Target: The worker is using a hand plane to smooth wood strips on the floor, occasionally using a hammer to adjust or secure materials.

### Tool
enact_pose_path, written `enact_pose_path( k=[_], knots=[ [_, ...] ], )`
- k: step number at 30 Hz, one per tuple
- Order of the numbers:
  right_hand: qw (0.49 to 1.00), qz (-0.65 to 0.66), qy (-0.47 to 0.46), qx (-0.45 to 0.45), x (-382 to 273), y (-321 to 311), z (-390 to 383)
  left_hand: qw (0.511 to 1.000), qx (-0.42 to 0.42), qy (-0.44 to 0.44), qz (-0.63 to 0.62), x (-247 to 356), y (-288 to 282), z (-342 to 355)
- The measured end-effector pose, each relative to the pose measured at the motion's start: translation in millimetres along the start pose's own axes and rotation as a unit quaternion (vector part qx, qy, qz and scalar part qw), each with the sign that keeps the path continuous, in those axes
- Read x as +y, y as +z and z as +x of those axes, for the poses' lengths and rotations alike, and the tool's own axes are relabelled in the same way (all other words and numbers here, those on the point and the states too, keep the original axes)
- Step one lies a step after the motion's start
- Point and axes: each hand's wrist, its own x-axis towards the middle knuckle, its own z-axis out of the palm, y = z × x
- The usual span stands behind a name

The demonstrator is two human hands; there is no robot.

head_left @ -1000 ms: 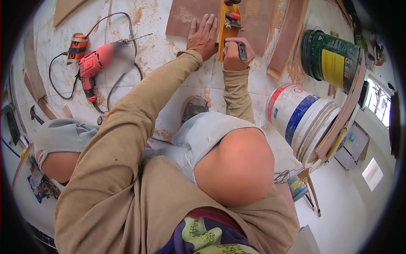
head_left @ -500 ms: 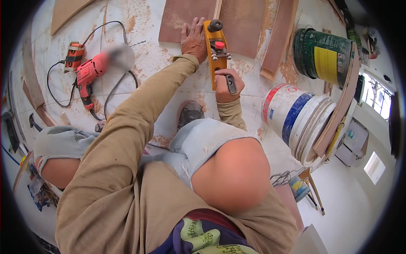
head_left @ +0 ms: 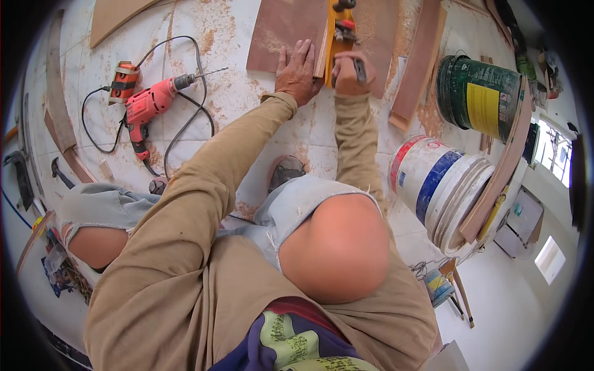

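Observation:
A yellow hand plane (head_left: 339, 34) with a black front knob and a red dial sits along the narrow edge of reddish-brown wood (head_left: 322, 43) at the top middle. My right hand (head_left: 351, 74) is closed round the plane's rear handle. Beside it, my left hand (head_left: 297, 77) presses on the near part of a brown board (head_left: 275, 28), its fingers stretched out and apart. Another board (head_left: 380, 37) lies to the right of the plane.
A red drill (head_left: 151, 102) with a cord and an orange-black block (head_left: 124, 83) lie on the dusty tiles at left, near a hammer (head_left: 59, 170). Wood strips (head_left: 417, 68), a green bucket (head_left: 458, 93) and a white bucket (head_left: 433, 179) are at right. My knees occupy the foreground.
My right hand and the plane came back toward me half a second ago and are now pushed forward again along the wood. My left hand stays on the board.

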Motion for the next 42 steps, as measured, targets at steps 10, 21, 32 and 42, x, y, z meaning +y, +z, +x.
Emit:
enact_pose_path(
  k=[10,21,32,42],
  knots=[
    [0.999,-0.027,-0.007,0.035,-11.9,4.6,-29.6,0.999,-0.017,0.015,0.042,-1.2,-5.8,7.6],
    [0.998,-0.060,0.027,-0.012,-10.3,-24.4,-111.6,0.997,-0.067,0.012,0.043,-8.0,-8.1,3.2],
    [0.998,0.011,-0.056,0.033,19.2,22.7,225.6,0.999,-0.030,0.028,0.021,12.4,-5.4,14.6],
    [0.986,0.021,0.159,0.040,-22.4,-29.1,-134.0,0.999,-0.028,0.011,0.016,-5.3,-15.5,5.7]
  ],
)
